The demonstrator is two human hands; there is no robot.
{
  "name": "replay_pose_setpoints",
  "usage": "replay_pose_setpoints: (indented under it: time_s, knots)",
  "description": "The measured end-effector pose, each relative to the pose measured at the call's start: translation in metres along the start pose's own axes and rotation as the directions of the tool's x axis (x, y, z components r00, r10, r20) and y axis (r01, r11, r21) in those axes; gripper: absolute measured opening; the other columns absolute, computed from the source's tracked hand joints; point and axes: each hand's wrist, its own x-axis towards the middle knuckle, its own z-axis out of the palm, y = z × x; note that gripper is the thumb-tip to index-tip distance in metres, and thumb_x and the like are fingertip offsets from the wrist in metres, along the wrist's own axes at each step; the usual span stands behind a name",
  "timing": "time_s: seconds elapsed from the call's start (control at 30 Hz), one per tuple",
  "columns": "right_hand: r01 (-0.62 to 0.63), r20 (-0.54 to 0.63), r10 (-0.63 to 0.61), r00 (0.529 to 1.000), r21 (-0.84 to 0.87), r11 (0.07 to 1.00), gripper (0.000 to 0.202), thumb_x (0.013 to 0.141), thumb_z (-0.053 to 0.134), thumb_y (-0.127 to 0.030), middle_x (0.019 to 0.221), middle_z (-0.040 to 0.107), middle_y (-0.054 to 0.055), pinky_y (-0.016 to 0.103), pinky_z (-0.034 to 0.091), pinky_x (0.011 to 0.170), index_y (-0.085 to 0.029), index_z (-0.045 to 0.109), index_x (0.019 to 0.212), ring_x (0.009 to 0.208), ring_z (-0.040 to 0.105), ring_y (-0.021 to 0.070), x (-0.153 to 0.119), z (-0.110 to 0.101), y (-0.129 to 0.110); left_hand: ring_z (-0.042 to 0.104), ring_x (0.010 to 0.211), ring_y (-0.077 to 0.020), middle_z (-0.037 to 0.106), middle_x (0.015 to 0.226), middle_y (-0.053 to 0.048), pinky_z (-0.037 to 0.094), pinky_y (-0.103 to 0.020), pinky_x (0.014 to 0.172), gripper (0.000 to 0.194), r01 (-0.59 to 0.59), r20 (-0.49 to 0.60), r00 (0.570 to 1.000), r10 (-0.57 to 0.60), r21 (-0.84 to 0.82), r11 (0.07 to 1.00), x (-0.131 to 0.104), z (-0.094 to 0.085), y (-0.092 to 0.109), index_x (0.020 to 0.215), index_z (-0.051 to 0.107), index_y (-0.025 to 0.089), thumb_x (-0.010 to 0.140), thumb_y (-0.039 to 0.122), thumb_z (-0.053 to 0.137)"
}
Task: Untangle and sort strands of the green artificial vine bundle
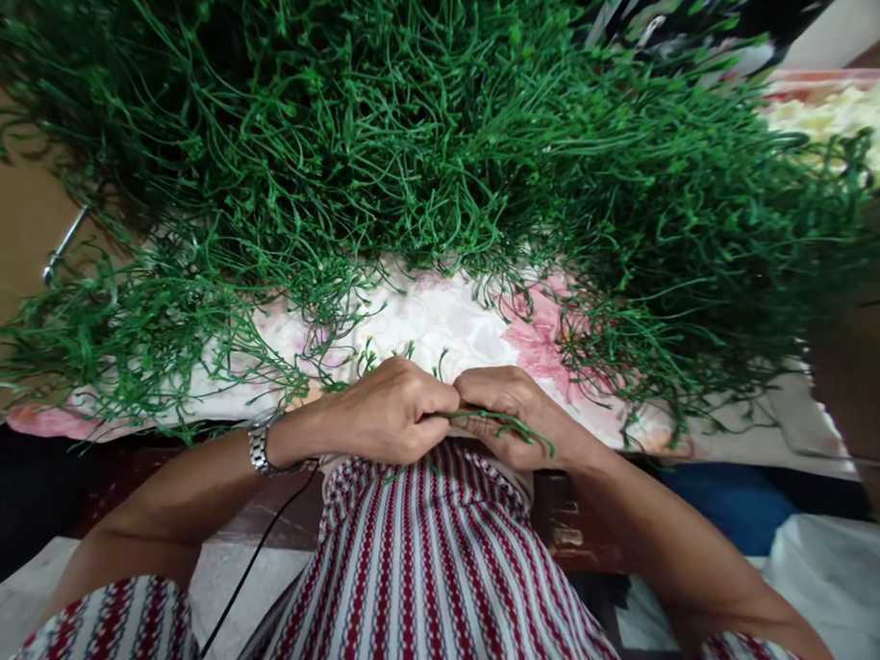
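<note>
My left hand [389, 409] and my right hand [519, 414] meet at the table's front edge, close to my body. Both are closed, with thumbs and fingers pinched together. A thin green plastic stem [505, 422] runs from between the pinched fingers across the front of my right hand, and both hands seem to grip it. Its far end is hidden behind the fingers. Beyond my hands lies a large heap of green artificial stems [405, 148] with small forked tips, some strands reaching close to my knuckles.
A floral cloth [439, 316] covers the table under the heap. At the left, a metal rod [66, 245] lies by brown cardboard [10, 220]. Pale yellow flowers [837, 114] stand at the far right. A clear plastic bag [838, 576] is at lower right, and a black cable [260, 558] hangs at lower left.
</note>
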Motion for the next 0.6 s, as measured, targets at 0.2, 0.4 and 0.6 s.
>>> replay_pose_setpoints:
  time_s: [0.2, 0.4, 0.6]
  knots:
    - [-0.021, 0.012, 0.022, 1.0, -0.069, 0.997, 0.014, 0.069, 0.038, -0.006, 0.055, 0.032, -0.005, 0.022, 0.021, 0.049, -0.019, 0.036, 0.063, 0.047, 0.033, 0.0072, -0.007, 0.0, -0.011, 0.028, 0.043, -0.0075, 0.036, 0.043, 0.004, 0.021, -0.026, 0.045, 0.023, -0.057, 0.048, 0.997, 0.055, 0.034, 0.998, 0.001, -0.001, 0.006, 0.046, 0.038, 0.016, 0.066, 0.007, 0.043]
    - [0.071, 0.23, -0.117, 0.966, 0.197, 0.978, 0.02, 0.072, 0.04, -0.007, 0.054, 0.032, -0.004, 0.023, 0.025, 0.049, -0.02, 0.031, 0.061, 0.049, 0.033, 0.008, -0.009, -0.008, -0.023, 0.03, 0.042, -0.0082, 0.042, 0.045, 0.003, 0.024, -0.027, 0.043, 0.017, -0.227, 0.217, 0.949, 0.228, -0.032, 0.973, -0.01, -0.005, 0.022, 0.051, 0.039, 0.017, 0.063, 0.006, 0.044]
    - [0.109, 0.335, -0.176, 0.926, 0.209, 0.972, 0.021, 0.071, 0.042, -0.008, 0.052, 0.035, -0.004, 0.026, 0.027, 0.049, -0.021, 0.029, 0.06, 0.049, 0.033, 0.0093, -0.008, -0.009, -0.04, 0.029, 0.043, -0.0094, 0.039, 0.045, 0.003, 0.022, -0.029, 0.04, 0.018, -0.305, 0.21, 0.924, 0.321, -0.107, 0.946, -0.012, -0.004, 0.035, 0.052, 0.033, 0.018, 0.058, 0.006, 0.045]
